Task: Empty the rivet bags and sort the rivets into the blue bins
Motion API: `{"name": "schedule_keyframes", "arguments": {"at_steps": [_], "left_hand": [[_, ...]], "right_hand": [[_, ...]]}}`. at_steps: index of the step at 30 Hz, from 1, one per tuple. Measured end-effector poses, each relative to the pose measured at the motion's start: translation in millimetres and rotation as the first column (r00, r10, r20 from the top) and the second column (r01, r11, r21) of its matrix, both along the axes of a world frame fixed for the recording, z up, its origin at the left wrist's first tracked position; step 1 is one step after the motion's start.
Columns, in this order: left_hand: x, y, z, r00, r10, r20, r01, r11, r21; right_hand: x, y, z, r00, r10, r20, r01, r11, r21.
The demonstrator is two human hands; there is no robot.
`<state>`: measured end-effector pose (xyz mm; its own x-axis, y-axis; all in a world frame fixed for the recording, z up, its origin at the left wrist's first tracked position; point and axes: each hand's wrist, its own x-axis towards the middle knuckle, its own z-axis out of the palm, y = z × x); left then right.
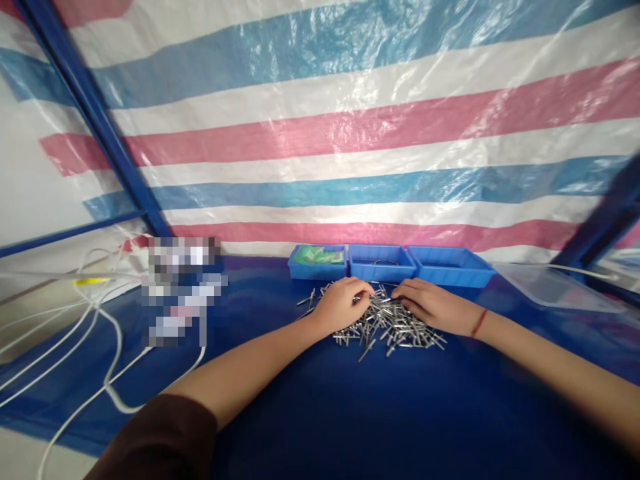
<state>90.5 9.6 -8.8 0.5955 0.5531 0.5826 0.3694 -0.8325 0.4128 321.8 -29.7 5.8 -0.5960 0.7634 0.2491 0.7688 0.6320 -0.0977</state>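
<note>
Centrally in the head view, we locate the pile of metal pins point(387, 323), spread loosely on the blue surface point(350, 420); all positions below refer to this pile. At its left side we place the left hand point(341, 307), with thumb and forefinger curved toward the pins; we cannot tell whether this grip is clamped on one. At its right side we place the right hand point(434, 305), fingers bent down over the pins; here too we cannot tell whether the grip is together or apart. We note a reddish band point(479, 323) on the right wrist.

Behind the pile we see three blue trays in a row: the left tray point(318, 273) with green packets point(319, 255), the middle tray point(384, 273) with a thin dark item, and the right tray point(457, 276). Right of the pile lies a clear plastic sheet point(555, 288). Well left of it run white cables point(117, 373). Beyond the trays hangs a striped tarpaulin point(350, 140).
</note>
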Motion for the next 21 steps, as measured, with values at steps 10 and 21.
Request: {"name": "schedule_keyframes", "arguments": {"at_steps": [10,21], "left_hand": [[3.2,0.5,5.7,0.999,-0.020,-0.036,0.019,1.000,-0.020],[2.0,3.8,6.2,1.000,-0.014,-0.026,0.013,0.998,-0.058]], "right_hand": [[-0.5,0.1,2.3,0.968,-0.121,-0.218,0.087,0.983,-0.159],[6.7,1.9,3.1,0.909,-0.208,-0.361,0.152,0.973,-0.176]]}}
